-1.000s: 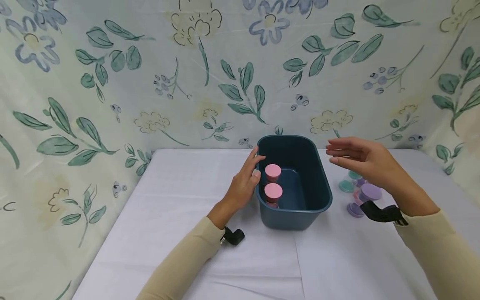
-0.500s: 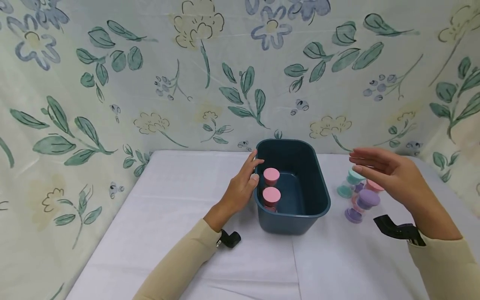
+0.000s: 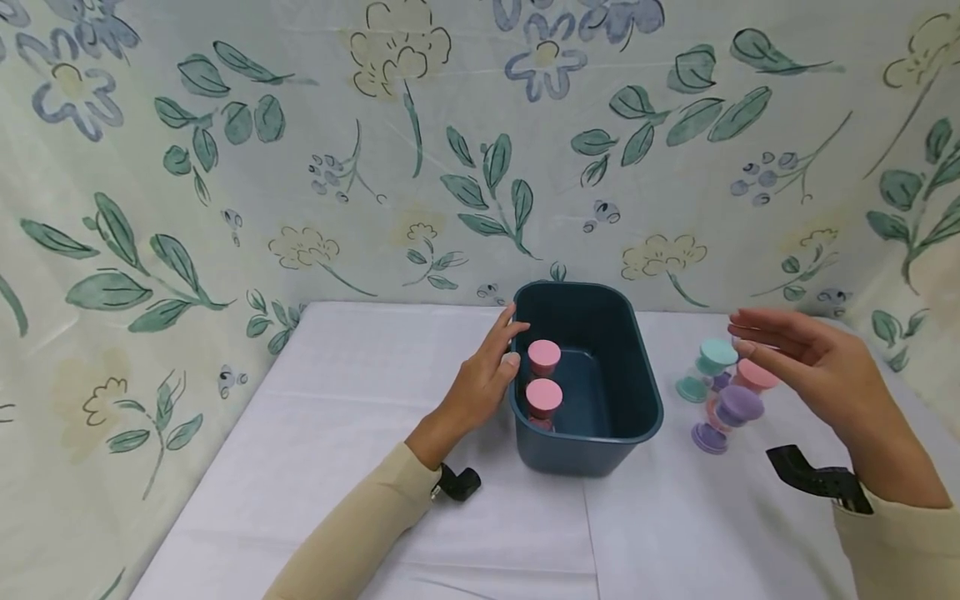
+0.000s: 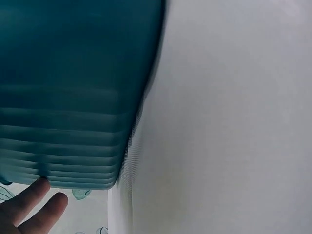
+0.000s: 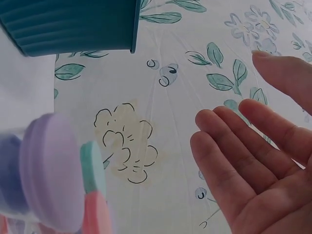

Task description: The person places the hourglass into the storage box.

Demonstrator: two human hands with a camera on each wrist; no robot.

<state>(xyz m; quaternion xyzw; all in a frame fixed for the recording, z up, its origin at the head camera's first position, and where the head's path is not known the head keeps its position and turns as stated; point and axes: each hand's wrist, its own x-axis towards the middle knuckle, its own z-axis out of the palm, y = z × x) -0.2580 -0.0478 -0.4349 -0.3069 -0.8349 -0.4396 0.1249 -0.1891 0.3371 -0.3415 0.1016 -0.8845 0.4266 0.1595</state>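
My left hand [image 3: 476,383] rests along the left rim of a dark blue-green plastic bin [image 3: 585,457]; its fingertips touch the bin's ribbed wall [image 4: 58,161] in the left wrist view. Inside, two sand timers with pink caps, a nearer one [image 3: 543,393] and a farther one [image 3: 543,353], stand by the left wall. Empty, my right hand [image 3: 832,379] hovers beside several sand timers to the right of the bin, fingers extended and thumb apart. Among them are a teal one [image 3: 716,353], a purple one [image 3: 739,405] and a pink one [image 3: 756,375], partly overlapping.
A white cloth [image 3: 360,400] covers the table. Floral fabric [image 3: 465,108] hangs behind it and along the sides, close to the bin's far end. A black wrist camera [image 3: 459,483] sits at the left wrist, another camera [image 3: 813,475] at the right.
My right hand has moved right and toward me, away from the bin, uncovering more of the teal and pink sand timers. The left hand stays on the bin's rim.
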